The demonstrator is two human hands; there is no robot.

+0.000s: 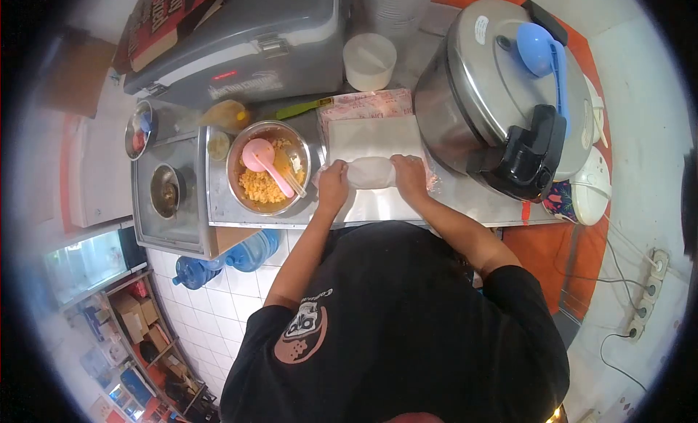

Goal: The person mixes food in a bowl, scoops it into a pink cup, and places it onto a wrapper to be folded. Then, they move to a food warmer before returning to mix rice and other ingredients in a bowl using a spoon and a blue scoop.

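A white paper packet [371, 173], rolled into a pillow shape, lies at the front of the counter between my hands. At its left end my left hand [334, 183] is closed, its fingers gripping the folded paper. My right hand [410, 177] pinches the opposite end the same way. What the packet holds is hidden. Behind it lies a stack of white paper sheets [374, 136], over red-printed wrapping paper [372, 104]. Just left of my left hand stands a steel bowl [233, 183] of orange rice [259, 188] with a pink ladle [270, 165] in it.
A large rice cooker [465, 81] carrying a blue ladle [539, 50] stands to the right. Behind are a grey cooler box [240, 59], a white tub [369, 63] and a green-handled knife [304, 107]. A smaller metal bowl [167, 192] sits on the left tray [147, 230].
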